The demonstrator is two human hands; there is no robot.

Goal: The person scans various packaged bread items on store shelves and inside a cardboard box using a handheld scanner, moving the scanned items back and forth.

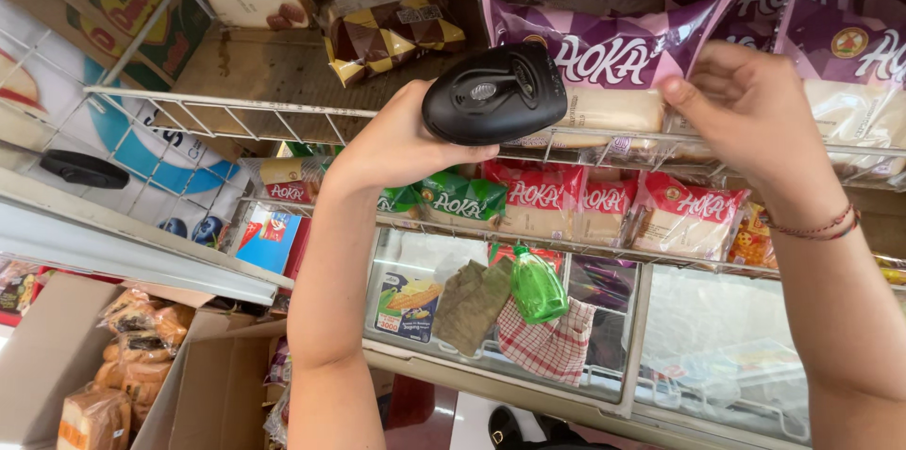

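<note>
Up at frame centre, my left hand grips the black scanner, long axis running left-right. Just right of it, my right hand curls loosely on a purple bag on the wire shelf, holding nothing.

Both arms reach up from the lower edge of the frame. Left hand, centre frame, is curled shut in a grip, wrist bent. Right hand, upper right, has fingers bent loosely inward, holding nothing visible; bracelet on wrist.
</note>
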